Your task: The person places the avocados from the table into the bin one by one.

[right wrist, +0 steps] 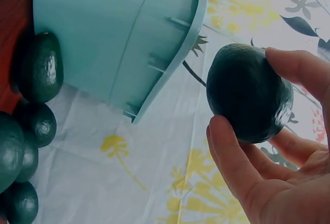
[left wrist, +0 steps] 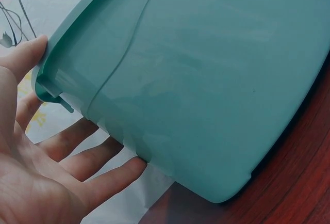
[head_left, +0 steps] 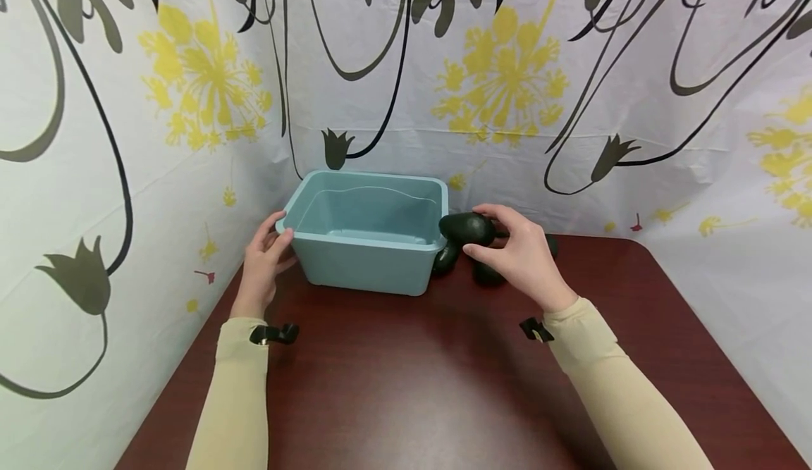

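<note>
A dark green avocado (head_left: 467, 229) is held in my right hand (head_left: 523, 255), up off the table beside the bin's right rim. The right wrist view shows the avocado (right wrist: 248, 92) between thumb and fingertips. My left hand (head_left: 259, 269) grips the left rim of a blue-green plastic bin (head_left: 361, 266). In the left wrist view, the thumb lies at the bin's rim and the other fingers reach along its outer wall (left wrist: 196, 79). What shows of the bin's inside holds nothing. Other avocados (right wrist: 44, 69) lie against the bin's right side, partly hidden by my right hand in the head view.
The bin stands on a dark red wooden table (head_left: 380, 364), near its back edge. A white cloth (head_left: 355, 54) with yellow and dark plant prints hangs behind and along both sides. Several avocados (right wrist: 10, 152) cluster right of the bin.
</note>
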{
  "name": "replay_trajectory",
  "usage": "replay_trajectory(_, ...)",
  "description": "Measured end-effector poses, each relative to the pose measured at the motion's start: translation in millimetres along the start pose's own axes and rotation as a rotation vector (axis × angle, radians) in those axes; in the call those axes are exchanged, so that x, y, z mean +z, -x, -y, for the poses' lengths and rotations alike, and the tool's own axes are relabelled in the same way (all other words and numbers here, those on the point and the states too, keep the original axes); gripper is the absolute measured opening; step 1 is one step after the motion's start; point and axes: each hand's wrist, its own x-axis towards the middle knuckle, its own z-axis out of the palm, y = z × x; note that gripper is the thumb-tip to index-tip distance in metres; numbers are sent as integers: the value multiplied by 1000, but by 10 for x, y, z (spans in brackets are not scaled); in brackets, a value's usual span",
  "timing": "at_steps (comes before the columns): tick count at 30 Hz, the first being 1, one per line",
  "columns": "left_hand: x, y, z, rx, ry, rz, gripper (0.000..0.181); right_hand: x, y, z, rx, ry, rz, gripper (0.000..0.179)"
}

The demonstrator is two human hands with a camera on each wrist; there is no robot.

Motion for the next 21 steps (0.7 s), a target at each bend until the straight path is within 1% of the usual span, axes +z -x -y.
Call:
replay_trajectory(5,0,-9,18,7,1,3,53,-9,-49,33,-8,0,2,60)
replay_trajectory(11,-6,4,8,-3,10,-3,51,-13,-127,84,-32,12,8,61)
replay_trajectory(16,-16,5,29,7,12,7,55,-14,-177,137,-53,35,11,61)
replay_trajectory(21,-9,-1,31,14,16,19,57,-9,-213,170,-65,18,16,62)
